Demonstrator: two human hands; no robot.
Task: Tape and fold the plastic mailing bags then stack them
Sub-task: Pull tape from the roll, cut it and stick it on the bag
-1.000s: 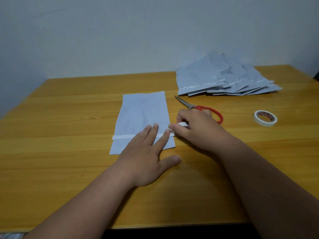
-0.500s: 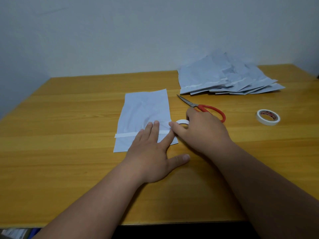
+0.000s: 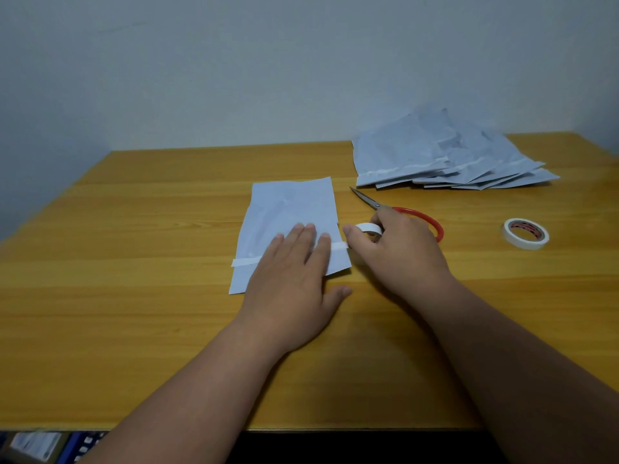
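Note:
A pale blue plastic mailing bag (image 3: 294, 209) lies flat on the wooden table (image 3: 134, 262), with a white strip of tape (image 3: 246, 261) running across it near its bottom. My left hand (image 3: 294, 279) presses flat on the bag's lower right part, fingers straight and covering the strip's middle. My right hand (image 3: 395, 252) grips a small white tape roll (image 3: 368, 229) just past the bag's right edge, with the tape still running from the roll to the bag.
A loose pile of more mailing bags (image 3: 445, 159) sits at the back right. Red-handled scissors (image 3: 402, 212) lie behind my right hand. A second, larger tape roll (image 3: 525, 233) rests at the right. The table's front edge is near my forearms.
My right hand has drawn the small roll slightly rightward, away from the bag's edge, so the roll shows more. My left hand has stayed pressed on the bag.

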